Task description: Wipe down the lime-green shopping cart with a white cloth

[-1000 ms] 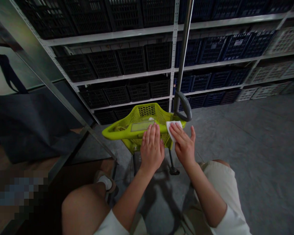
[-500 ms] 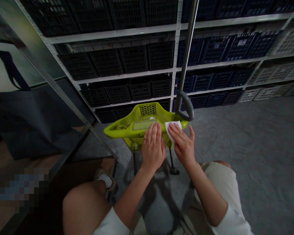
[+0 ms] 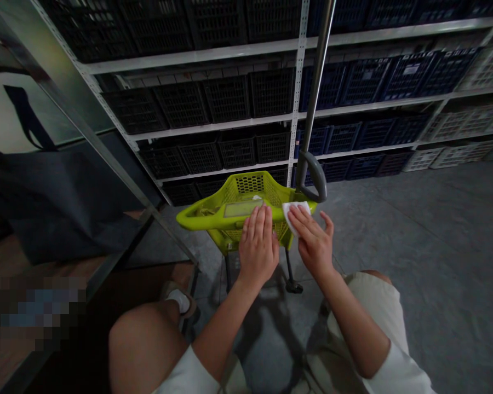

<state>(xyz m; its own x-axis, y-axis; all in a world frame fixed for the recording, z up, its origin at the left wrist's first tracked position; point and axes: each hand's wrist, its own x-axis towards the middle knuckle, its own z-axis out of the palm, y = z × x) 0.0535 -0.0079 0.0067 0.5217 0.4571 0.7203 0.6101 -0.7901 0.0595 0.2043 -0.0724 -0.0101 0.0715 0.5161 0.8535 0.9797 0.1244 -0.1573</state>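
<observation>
A small yellow-green shopping cart [image 3: 197, 220] stands in front of my knees, its handlebar toward me. My left hand [image 3: 258, 243] lies on the middle of the bar with the fingers stretched out, beside a clear rectangular panel [image 3: 242, 208]. Under the fingers of my right hand [image 3: 313, 241] is a folded white cloth [image 3: 291, 210], pressed onto the right part of the bar. The little finger sticks out to the side. Just beyond that hand is a grey loop handle [image 3: 317, 175] at the base of a metal pole [image 3: 315, 87].
White metal shelves [image 3: 197, 56] with rows of black crates [image 3: 230, 98] and blue crates [image 3: 365, 79] fill the background. On the left are a slanted metal bar [image 3: 107, 158] and a dark bag [image 3: 57, 202]. Grey floor [image 3: 427, 262] extends to the right.
My right hand has slid a little to the right along the bar with the white cloth. My left hand stays in place on the bar. The view has shifted slightly.
</observation>
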